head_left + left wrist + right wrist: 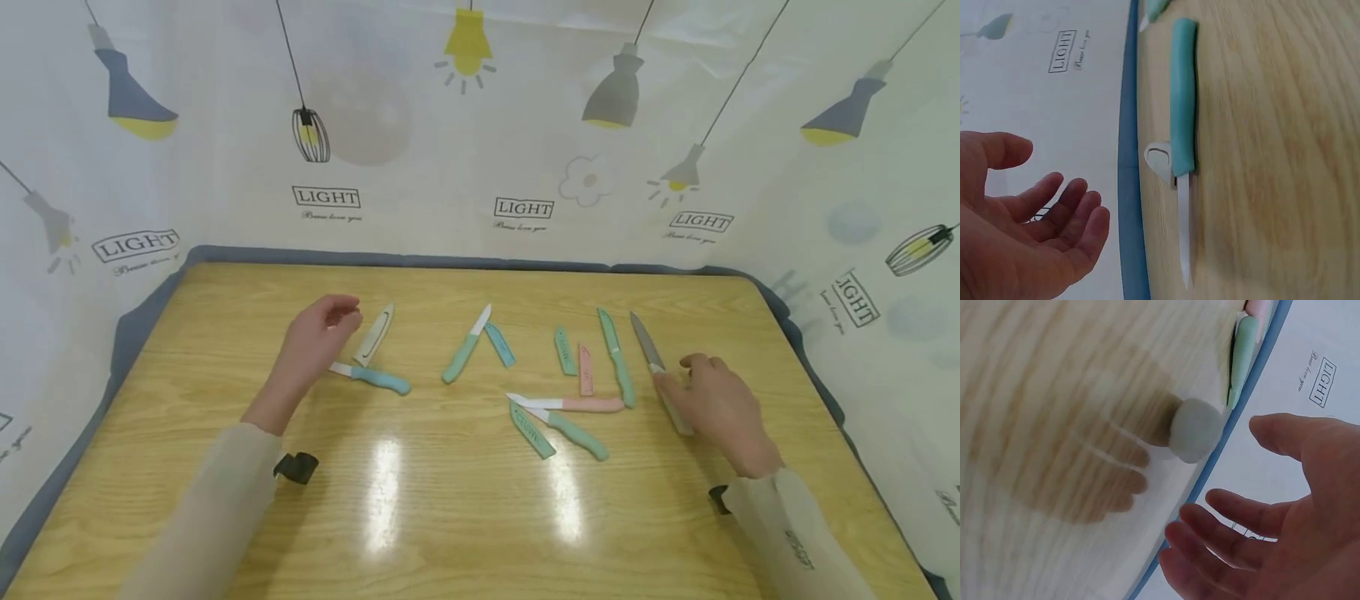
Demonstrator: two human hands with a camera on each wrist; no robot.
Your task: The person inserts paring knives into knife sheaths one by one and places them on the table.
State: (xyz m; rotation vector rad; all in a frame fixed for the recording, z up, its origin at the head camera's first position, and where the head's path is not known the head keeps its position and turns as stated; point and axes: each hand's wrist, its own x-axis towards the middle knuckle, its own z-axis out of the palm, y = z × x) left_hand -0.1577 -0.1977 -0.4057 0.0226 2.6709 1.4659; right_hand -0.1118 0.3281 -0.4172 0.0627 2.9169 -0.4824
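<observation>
My left hand (318, 342) is above the left part of the table, its fingers loosely bent and holding nothing. Beside it lie a blue-handled paring knife (380, 380) and a cream blade sheath (374, 335). In the left wrist view, that knife's handle (1183, 94) partly covers the sheath (1159, 159). On the right, my right hand (720, 408) hovers by a cream-handled knife (647, 342) and hides part of its handle. The right wrist view shows the handle's rounded end (1195, 430) apart from my spread, empty fingers (1229, 540).
A green-handled knife (461, 357) and blue sheath (500, 345) lie mid-table. Rightward are a pink-handled knife (592, 405) crossing a green one (577, 435), green sheaths (566, 351), a pink sheath (586, 369) and another green knife (618, 358). A printed cloth surrounds the table (300, 533).
</observation>
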